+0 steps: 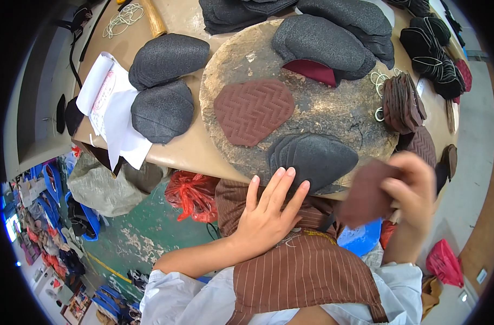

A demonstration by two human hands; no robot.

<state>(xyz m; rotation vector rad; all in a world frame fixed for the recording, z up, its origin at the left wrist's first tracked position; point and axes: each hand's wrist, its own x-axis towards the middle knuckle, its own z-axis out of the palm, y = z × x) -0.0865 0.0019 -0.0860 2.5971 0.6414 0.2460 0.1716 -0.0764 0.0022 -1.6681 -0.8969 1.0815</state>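
My right hand (412, 187) grips a brown fabric piece (367, 195), slightly blurred, at the right front of a round worn board (333, 111). Spread flat, my left hand (268, 216) has its fingertips at the near edge of a fanned stack of black rounded fabric pieces (325, 160). The hand holds nothing. Beyond that stack, a reddish-brown piece with zigzag stitching (254, 112) lies flat on the board. At the board's far side rests a pile of black pieces (320, 43), with a dark red piece (312, 71) showing under it.
Two black stacks (168, 58) and white papers (109, 89) lie left of the board. To its right are a brown bundle (401, 103) and tied black bundles (428, 51). A wooden handle (154, 19) lies far left. A red plastic bag (192, 195) is below the table edge.
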